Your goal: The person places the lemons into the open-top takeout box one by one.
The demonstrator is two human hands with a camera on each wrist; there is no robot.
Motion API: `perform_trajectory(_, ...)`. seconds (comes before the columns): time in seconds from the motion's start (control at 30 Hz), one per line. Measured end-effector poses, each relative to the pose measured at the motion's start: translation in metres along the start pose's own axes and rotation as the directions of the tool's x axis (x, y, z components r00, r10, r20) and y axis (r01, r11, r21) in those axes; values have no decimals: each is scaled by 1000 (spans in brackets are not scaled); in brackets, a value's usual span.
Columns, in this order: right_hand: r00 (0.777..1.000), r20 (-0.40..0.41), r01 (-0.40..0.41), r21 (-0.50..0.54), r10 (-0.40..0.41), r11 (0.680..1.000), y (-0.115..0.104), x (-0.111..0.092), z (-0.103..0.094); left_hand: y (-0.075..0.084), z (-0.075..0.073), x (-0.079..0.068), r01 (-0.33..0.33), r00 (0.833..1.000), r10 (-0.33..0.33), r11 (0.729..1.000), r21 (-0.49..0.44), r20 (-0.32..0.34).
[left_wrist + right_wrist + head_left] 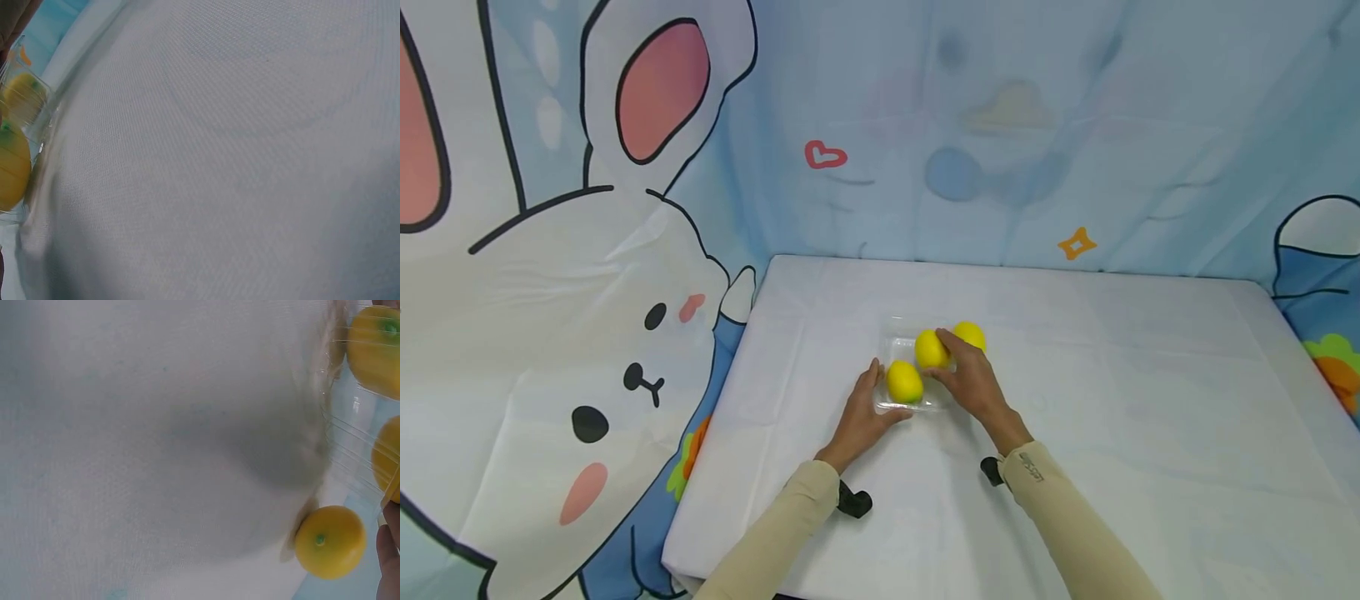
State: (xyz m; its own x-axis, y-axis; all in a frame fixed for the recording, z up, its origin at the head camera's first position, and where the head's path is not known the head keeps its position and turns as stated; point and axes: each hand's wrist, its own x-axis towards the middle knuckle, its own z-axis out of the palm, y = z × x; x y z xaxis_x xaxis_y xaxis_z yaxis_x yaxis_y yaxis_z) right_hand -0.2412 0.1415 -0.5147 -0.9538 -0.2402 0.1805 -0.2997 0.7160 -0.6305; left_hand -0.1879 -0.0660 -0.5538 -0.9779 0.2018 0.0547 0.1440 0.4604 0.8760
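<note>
A clear plastic tray [901, 348] lies on the white-covered table. Inside its front left part sits a yellow lemon [904, 382], seen through the plastic in the right wrist view as well. My right hand [973, 383] pinches a second lemon [930, 350] between thumb and fingers, over the tray's right part. Beyond that hand, a third lemon [970, 335] rests on the cloth outside the tray. My left hand [861, 417] touches the tray's front left corner, fingers along the left side and thumb by the front edge. In the left wrist view one lemon [12, 165] shows at the edge.
White cloth covers the table [1135, 400], which stretches away to the right. A blue printed curtain [887, 208] hangs behind it, and a large cartoon rabbit [572, 350] is printed on the left side. Black wrist mounts [853, 500] sit below both hands.
</note>
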Motion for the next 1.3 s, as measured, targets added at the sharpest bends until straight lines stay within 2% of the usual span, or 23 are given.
perform_trajectory(0.17,1000,11,-3,-24,3,1000,0,3,3,2,1,0,12,1000,-12,1000,5,5)
perform_trajectory(0.3,999,28,-18,-84,21,996,0,5,5,2,1,0,13,1000,-13,1000,12,4)
perform_trajectory(0.53,999,-18,43,-186,-47,982,-3,9,4,3,1,-2,1,1000,-1,1000,18,8)
perform_trajectory(0.67,999,-13,39,-201,-42,979,-4,9,5,3,1,-2,5,1000,-5,1000,20,7)
perform_trajectory(0.9,999,-16,31,-143,-34,989,-8,4,0,2,2,-1,4,1000,-4,1000,31,11)
perform_trajectory(1.1,995,-101,-10,-91,0,996,-3,0,-13,2,1,-1,-19,1000,19,999,37,1)
perform_trajectory(1.3,985,-166,-66,-62,55,996,16,-7,-28,3,1,-1,-14,1000,15,999,47,-5)
